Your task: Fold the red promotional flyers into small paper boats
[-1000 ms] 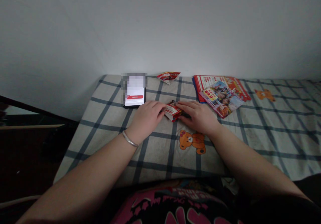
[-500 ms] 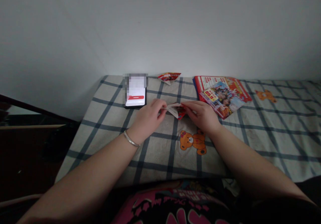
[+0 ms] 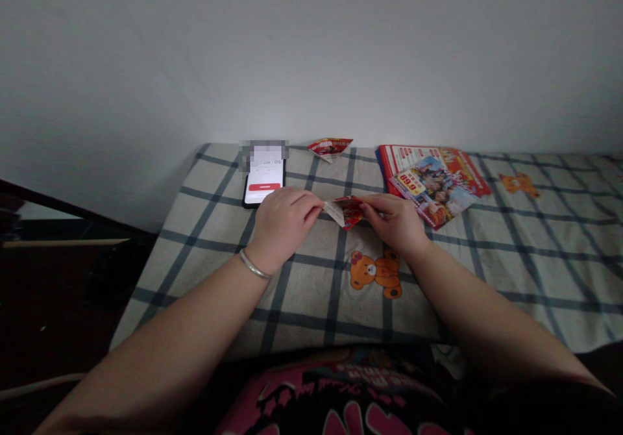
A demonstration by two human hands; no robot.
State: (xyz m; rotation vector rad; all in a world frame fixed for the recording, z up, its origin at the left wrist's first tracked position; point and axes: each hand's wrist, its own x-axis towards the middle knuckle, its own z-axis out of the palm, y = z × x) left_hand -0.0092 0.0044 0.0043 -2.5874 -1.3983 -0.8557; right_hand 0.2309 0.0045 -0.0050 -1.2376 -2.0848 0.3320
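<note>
Our fingers grip the small folded paper (image 3: 346, 213) at both ends: the left hand (image 3: 286, 224) pinches its left tip, the right hand (image 3: 402, 224) its right. It sits over the checked cloth (image 3: 311, 292), nearer the far edge than the near one. We'd do well to align its edges before pressing any crease, pull gently, and check against the other folded piece (image 3: 331, 147) at the far edge.

You face a plain pale wall (image 3: 341, 52) in dim light, right behind a checked, cloth-covered surface (image 3: 535, 253); dark floor (image 3: 43, 292) shows low on your left
</note>
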